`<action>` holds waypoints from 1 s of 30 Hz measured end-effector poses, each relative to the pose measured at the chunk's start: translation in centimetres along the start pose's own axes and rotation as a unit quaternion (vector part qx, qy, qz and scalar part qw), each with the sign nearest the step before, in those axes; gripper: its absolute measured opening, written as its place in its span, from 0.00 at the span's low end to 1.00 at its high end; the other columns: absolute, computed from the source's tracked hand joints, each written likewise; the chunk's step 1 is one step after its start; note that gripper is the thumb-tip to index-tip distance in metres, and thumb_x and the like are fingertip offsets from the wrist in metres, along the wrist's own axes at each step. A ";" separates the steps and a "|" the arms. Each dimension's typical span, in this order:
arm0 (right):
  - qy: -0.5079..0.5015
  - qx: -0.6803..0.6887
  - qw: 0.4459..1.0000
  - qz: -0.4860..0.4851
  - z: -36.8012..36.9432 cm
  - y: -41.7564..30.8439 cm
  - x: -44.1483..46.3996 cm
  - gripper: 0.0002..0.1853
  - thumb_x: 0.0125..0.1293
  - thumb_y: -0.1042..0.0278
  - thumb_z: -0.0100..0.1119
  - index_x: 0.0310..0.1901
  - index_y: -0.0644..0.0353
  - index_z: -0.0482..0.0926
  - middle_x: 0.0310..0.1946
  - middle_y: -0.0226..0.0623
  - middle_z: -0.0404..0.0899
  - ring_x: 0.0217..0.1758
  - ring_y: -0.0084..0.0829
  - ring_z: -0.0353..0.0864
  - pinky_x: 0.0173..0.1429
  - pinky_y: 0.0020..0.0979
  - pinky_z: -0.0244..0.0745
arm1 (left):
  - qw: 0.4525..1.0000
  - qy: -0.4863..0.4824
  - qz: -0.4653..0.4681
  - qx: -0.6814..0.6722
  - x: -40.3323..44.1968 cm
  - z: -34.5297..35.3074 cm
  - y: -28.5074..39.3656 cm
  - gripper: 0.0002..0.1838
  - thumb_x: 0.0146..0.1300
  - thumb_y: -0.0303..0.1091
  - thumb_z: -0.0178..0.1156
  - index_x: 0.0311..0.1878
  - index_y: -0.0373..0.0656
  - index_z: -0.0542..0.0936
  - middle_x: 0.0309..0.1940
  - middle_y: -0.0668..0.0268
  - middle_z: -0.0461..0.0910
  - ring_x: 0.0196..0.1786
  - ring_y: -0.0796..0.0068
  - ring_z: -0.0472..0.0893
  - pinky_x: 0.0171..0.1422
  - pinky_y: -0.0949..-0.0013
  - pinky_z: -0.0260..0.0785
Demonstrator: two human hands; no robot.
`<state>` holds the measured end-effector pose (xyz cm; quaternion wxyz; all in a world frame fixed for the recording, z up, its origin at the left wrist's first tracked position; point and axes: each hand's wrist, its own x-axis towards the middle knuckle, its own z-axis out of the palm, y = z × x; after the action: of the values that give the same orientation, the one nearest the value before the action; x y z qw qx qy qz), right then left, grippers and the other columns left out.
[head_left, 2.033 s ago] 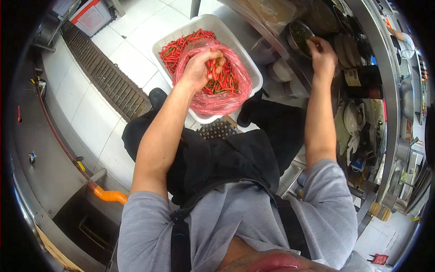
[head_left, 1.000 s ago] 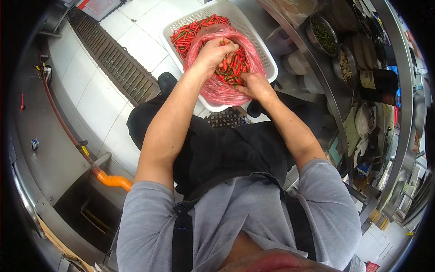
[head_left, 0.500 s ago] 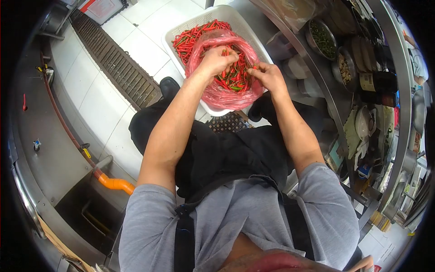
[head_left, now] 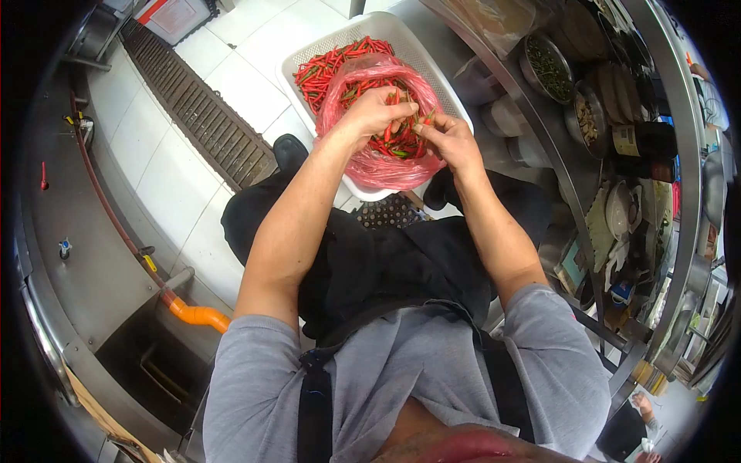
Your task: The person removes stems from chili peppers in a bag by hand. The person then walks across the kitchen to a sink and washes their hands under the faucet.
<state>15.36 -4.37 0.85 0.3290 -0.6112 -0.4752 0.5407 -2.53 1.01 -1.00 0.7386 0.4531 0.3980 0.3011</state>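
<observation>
A pink plastic bag stands open with red and some green chili peppers inside. It sits in a white perforated basket, over more loose red chilies. Above the bag's mouth, my left hand is closed around a few chilies, red ones showing between the fingers. My right hand pinches a red chili near its stem end, its fingertips close to the left hand's. Whether the fingertips touch is too small to tell.
A floor drain grate runs along the left. An orange hose lies by the steel counter. On the right, steel shelving holds a bowl of chopped greens and other bowls. Part of another person shows at lower right.
My right hand has moved from the bag's right side up and left toward my left hand. The left hand has shifted slightly right, and chilies now show upright in its fingers.
</observation>
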 end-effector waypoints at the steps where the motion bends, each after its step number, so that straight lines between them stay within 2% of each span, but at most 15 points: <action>1: 0.003 0.005 1.000 -0.004 0.0 0.1 0.0 0.10 0.58 0.65 0.67 0.25 0.60 0.79 0.16 0.25 0.74 0.18 0.17 0.70 0.23 0.22 0.59 | 1.000 -0.005 0.003 0.004 0.0 0.0 0.1 0.09 0.62 0.37 0.64 0.36 0.42 0.78 0.22 0.73 0.74 0.24 0.85 0.70 0.26 0.79 0.58; 5: 0.011 -0.006 1.000 -0.023 0.2 0.5 0.1 0.09 0.59 0.66 0.65 0.28 0.63 0.80 0.17 0.25 0.74 0.19 0.17 0.70 0.25 0.23 0.62 | 1.000 -0.009 -0.012 -0.020 -0.1 0.0 0.2 0.09 0.62 0.37 0.64 0.35 0.43 0.78 0.22 0.73 0.74 0.24 0.86 0.70 0.25 0.79 0.58; 7: 0.020 -0.072 0.994 -0.077 0.3 0.6 0.0 0.09 0.59 0.66 0.64 0.31 0.65 0.81 0.18 0.26 0.75 0.21 0.17 0.70 0.27 0.23 0.64 | 1.000 0.002 -0.006 -0.020 -0.1 0.0 0.1 0.09 0.62 0.37 0.64 0.35 0.43 0.78 0.22 0.73 0.74 0.23 0.86 0.70 0.25 0.79 0.58; 14: 0.013 -0.069 0.995 -0.073 0.5 -0.6 -0.9 0.10 0.61 0.67 0.63 0.35 0.66 0.82 0.22 0.28 0.77 0.26 0.16 0.71 0.30 0.24 0.65 | 0.997 -0.012 -0.023 -0.066 -0.3 -0.1 0.3 0.10 0.65 0.41 0.60 0.33 0.45 0.77 0.22 0.73 0.75 0.21 0.87 0.70 0.19 0.81 0.54; 19: 0.014 -0.095 0.984 -0.147 0.9 -1.8 -2.1 0.10 0.60 0.68 0.63 0.37 0.66 0.82 0.28 0.30 0.80 0.30 0.17 0.74 0.33 0.24 0.67 | 0.994 -0.027 -0.032 -0.102 -0.7 0.2 0.7 0.10 0.66 0.41 0.60 0.33 0.46 0.76 0.21 0.73 0.75 0.20 0.87 0.71 0.18 0.81 0.53; 25: 0.065 -0.023 0.991 -0.118 1.4 -0.6 -1.7 0.09 0.60 0.68 0.63 0.35 0.66 0.82 0.25 0.31 0.79 0.28 0.18 0.72 0.32 0.25 0.67 | 0.998 -0.005 0.024 -0.057 -0.7 0.4 1.0 0.12 0.65 0.43 0.61 0.33 0.46 0.75 0.20 0.74 0.74 0.20 0.87 0.70 0.19 0.81 0.54; 30: 0.068 -0.063 0.991 -0.095 1.3 0.1 -0.8 0.10 0.60 0.66 0.63 0.34 0.66 0.81 0.21 0.30 0.76 0.26 0.17 0.69 0.30 0.26 0.65 | 0.997 0.030 0.074 -0.026 0.0 0.8 0.0 0.11 0.64 0.42 0.63 0.33 0.46 0.75 0.20 0.75 0.73 0.21 0.88 0.70 0.20 0.81 0.55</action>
<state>14.14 -5.29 0.77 0.3714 -0.6178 -0.5412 0.4331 -1.89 0.65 -0.78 0.7139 0.4526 0.3775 0.3783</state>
